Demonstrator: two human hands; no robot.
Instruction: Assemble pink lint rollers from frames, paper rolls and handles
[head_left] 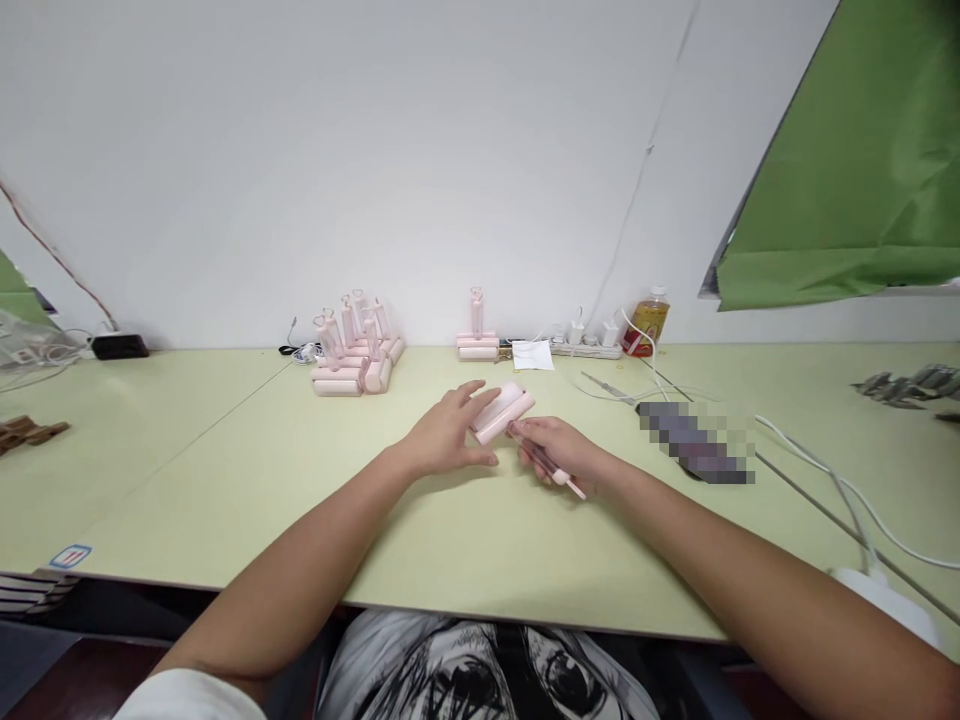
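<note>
A pink roller-like item (504,414) with a clear handle is held above the pale green table (450,540), its wide end tilted up to the left. My right hand (559,452) is closed round the handle, whose thin pink tip sticks out toward me. At the wide end, my left hand (454,430) has its fingers spread beside the pink body; whether a fingertip touches it is hard to tell. Several similar pink items (341,375) stand in a cluster at the back left, and another (478,345) stands near the wall.
Along the wall lie a power strip (589,349) with plugs, a white paper (533,355) and a yellow bottle (646,322). Scissors (607,387) and a blurred dark object (694,445) are at the right, with white cables. A black object (120,346) lies far left.
</note>
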